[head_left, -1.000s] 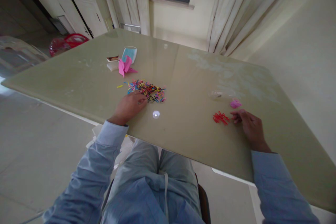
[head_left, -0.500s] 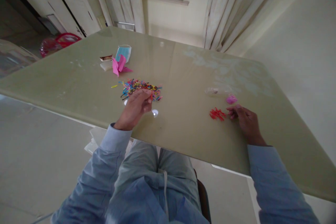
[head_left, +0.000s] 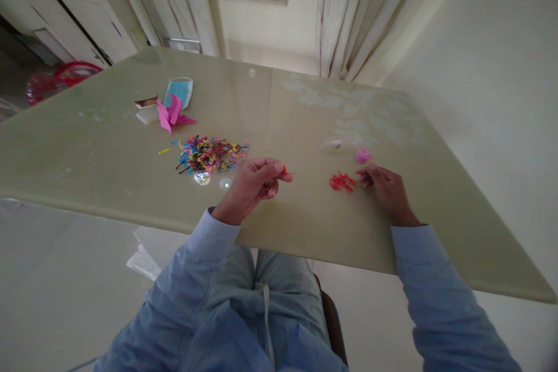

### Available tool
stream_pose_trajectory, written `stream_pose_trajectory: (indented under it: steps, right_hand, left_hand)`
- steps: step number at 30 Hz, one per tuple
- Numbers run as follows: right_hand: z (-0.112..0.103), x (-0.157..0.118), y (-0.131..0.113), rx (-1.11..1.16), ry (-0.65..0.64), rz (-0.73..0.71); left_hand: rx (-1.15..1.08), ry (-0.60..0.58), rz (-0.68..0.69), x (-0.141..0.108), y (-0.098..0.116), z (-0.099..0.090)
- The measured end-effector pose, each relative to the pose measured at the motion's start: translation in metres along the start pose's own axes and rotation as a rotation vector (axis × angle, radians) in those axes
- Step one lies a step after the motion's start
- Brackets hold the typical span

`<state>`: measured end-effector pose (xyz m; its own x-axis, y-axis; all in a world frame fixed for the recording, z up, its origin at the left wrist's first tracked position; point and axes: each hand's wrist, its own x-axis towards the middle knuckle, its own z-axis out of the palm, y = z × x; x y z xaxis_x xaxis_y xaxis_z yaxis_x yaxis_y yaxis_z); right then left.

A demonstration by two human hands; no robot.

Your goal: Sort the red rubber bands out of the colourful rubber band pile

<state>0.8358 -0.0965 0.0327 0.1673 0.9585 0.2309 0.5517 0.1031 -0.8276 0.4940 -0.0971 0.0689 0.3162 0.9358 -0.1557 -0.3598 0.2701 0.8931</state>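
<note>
My left hand point(head_left: 257, 186) is above the table, thumb and forefinger closed on a small red rubber band point(head_left: 285, 170). Left of it lies a tangled pile of multicoloured rubber bands point(head_left: 207, 154). My right hand point(head_left: 383, 186) rests at the right edge of a small heap of red rubber bands point(head_left: 342, 181). Its fingertips are pinched together; whether anything is between them is too small to make out. Just beyond this hand sit a crumpled pink piece point(head_left: 363, 156) and a clear plastic container point(head_left: 342, 143) on its side.
On the far left of the table point(head_left: 288, 238) are a pink folded paper point(head_left: 172, 113), a blue face mask point(head_left: 178, 92), a small brown wrapper point(head_left: 146, 102) and a whitish packet point(head_left: 147, 115). A shiny round piece point(head_left: 202, 178) lies below the multicoloured pile. The table's near edge borders my lap.
My left hand has moved right, away from the multicoloured pile, with the red rubber band in its fingers. My right hand stays by the red heap. The camera view has shifted.
</note>
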Motion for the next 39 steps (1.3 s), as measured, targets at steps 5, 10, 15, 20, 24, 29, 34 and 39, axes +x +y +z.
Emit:
stream_pose_trajectory:
  steps: [5, 10, 15, 20, 24, 29, 34, 39]
  right_hand:
    - [0.000, -0.001, 0.001, 0.004, 0.004, 0.008]
    - [0.002, -0.002, 0.000, 0.021, -0.004, -0.002]
    - [0.001, -0.002, -0.002, 0.012, -0.023, 0.013]
    - [-0.001, -0.002, -0.001, 0.031, -0.027, 0.014]
    - [-0.002, -0.002, 0.000, 0.040, -0.025, 0.028]
    - [-0.001, -0.002, 0.001, 0.017, -0.008, 0.019]
    - [-0.002, -0.003, -0.002, 0.022, -0.007, 0.039]
    - [-0.004, -0.003, -0.003, 0.035, 0.018, 0.050]
  left_hand:
    - [0.174, -0.084, -0.017, 0.017, -0.008, 0.019]
    - [0.429, -0.120, 0.023, 0.044, -0.023, 0.048]
    - [0.842, -0.173, 0.261, 0.073, -0.049, 0.067]
    - [1.020, -0.267, 0.377, 0.092, -0.064, 0.078]
    - [0.994, -0.302, 0.327, 0.096, -0.068, 0.080]
    - [0.928, -0.287, 0.351, 0.093, -0.058, 0.059]
    - [1.002, -0.183, 0.377, 0.089, -0.041, 0.028]
    - [1.286, -0.208, 0.433, 0.083, -0.042, 0.010]
